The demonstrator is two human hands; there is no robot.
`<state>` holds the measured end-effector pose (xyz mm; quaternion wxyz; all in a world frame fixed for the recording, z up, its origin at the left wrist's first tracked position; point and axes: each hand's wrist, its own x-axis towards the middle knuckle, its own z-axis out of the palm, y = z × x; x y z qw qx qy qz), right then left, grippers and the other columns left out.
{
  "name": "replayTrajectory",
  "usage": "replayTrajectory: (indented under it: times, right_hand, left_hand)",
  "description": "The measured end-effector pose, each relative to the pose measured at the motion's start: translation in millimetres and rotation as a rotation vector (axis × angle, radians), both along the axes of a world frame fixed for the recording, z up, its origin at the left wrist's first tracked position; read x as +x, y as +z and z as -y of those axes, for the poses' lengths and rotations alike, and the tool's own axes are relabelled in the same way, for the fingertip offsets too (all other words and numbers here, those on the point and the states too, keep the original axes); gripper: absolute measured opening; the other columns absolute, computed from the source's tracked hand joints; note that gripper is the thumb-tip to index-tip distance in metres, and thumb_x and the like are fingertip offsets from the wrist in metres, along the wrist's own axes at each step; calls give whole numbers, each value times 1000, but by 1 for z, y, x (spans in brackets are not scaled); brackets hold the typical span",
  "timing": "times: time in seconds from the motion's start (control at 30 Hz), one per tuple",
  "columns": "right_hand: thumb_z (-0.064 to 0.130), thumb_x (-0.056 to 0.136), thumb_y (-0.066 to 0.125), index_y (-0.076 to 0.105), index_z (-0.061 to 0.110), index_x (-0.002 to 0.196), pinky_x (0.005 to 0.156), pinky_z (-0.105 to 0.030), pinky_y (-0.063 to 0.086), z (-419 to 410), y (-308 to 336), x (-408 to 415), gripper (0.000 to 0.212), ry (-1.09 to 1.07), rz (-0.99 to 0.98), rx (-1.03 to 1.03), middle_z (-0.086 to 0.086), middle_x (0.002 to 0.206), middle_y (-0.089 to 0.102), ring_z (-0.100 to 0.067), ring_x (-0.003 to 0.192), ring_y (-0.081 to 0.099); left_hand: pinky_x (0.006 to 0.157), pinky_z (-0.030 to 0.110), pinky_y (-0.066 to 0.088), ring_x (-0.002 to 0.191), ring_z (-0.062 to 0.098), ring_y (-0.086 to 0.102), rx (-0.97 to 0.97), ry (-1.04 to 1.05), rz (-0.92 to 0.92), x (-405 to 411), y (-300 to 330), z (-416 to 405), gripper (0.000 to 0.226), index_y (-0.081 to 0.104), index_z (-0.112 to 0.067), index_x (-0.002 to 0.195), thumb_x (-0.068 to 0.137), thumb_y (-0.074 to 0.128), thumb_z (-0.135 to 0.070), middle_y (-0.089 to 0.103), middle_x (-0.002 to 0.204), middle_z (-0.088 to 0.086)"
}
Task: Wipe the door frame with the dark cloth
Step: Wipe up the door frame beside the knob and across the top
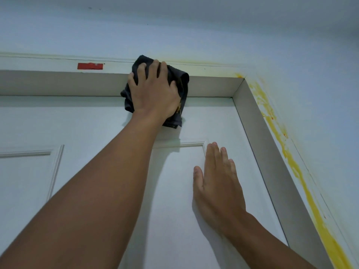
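1. The left hand [154, 90] presses the dark cloth [177, 84] flat against the top bar of the door frame [213, 87], its fingers [142, 71] spread wide over the bunched fabric rather than curled around it
2. The cloth sits on the top bar, well left of the frame's upper right corner; its lower folds hang past the bar and onto the door [97, 121]
3. A small yellow smear shows on the cloth just below the hand
4. The right hand [217, 183] lies flat on the door below the cloth, fingers straight and close together, holding nothing, tips pointing up beside the corner of a raised panel moulding [194, 144]
5. A red sticker [90, 66] is on the frame's upper strip, left of the cloth
6. Yellow stain [291, 162] runs down the wall [320, 94] along the right side of the frame, starting at the upper right corner
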<state>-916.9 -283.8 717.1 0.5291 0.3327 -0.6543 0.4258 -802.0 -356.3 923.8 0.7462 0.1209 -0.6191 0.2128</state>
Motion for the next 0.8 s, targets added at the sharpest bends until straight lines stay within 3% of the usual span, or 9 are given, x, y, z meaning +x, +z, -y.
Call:
replayTrajectory:
  times: [0.1,0.17,0.23,0.3,0.37,0.47,0.6,0.7,0.8]
  right_hand:
    - [40,107,26,1,21,163,128,-34,-1,-3,17,18,64,44,14,7,2,171,-7,-12,157,-10]
    - [37,107,29,13,19,161,127,-37,13,-3,36,31,60,86,-38,-44,-3,171,8,-18,158,4]
    - [33,106,34,34,16,150,111,-43,37,-5,61,44,47,139,-103,-144,-6,152,43,-28,143,38]
    - [31,105,37,46,17,132,87,-42,45,-7,87,57,32,197,-190,-252,-3,126,56,-28,111,56]
    - [32,104,40,49,18,122,78,-39,45,-9,112,67,24,280,-245,-334,-1,117,54,-24,100,57]
    - [37,103,46,48,20,123,81,-36,46,-8,145,72,26,417,-145,-335,-2,118,52,-21,96,55]
    - [37,98,55,46,21,121,88,-45,54,2,165,73,29,564,-43,-391,-5,114,60,-26,98,61]
    - [33,97,61,45,20,131,86,-33,48,3,174,76,39,582,-19,-414,-6,116,60,-23,100,60]
    - [29,94,67,64,17,103,74,-29,47,-3,184,73,15,518,10,-411,-4,103,68,-20,86,64]
  left_hand:
    - [119,53,18,151,29,19,-19,33,14,5,1,4,63,29,-21,156,100,37,-47,28,163,-3]
    - [118,52,19,150,29,19,-35,60,21,7,0,7,64,28,-22,157,99,38,-48,27,163,-3]
    - [117,52,20,151,28,19,-44,63,29,9,0,9,66,27,-22,157,98,39,-49,26,164,-3]
    - [118,52,19,151,27,18,-47,46,34,8,0,11,67,26,-22,158,98,39,-50,25,165,-3]
    - [118,52,18,153,26,16,-40,23,39,7,-1,12,69,24,-23,159,98,37,-51,23,166,-4]
    - [120,51,16,155,25,12,-35,8,51,7,-2,14,71,21,-23,160,98,35,-53,19,168,-4]
    - [118,51,17,155,24,12,-65,18,64,9,-1,18,71,20,-23,160,97,35,-52,19,168,-5]
    - [118,50,19,155,24,13,-76,17,66,10,-3,21,71,21,-23,160,97,35,-51,20,168,-5]
    - [117,50,19,155,21,11,-81,-30,108,17,-9,22,71,22,-24,160,94,34,-48,19,168,-7]
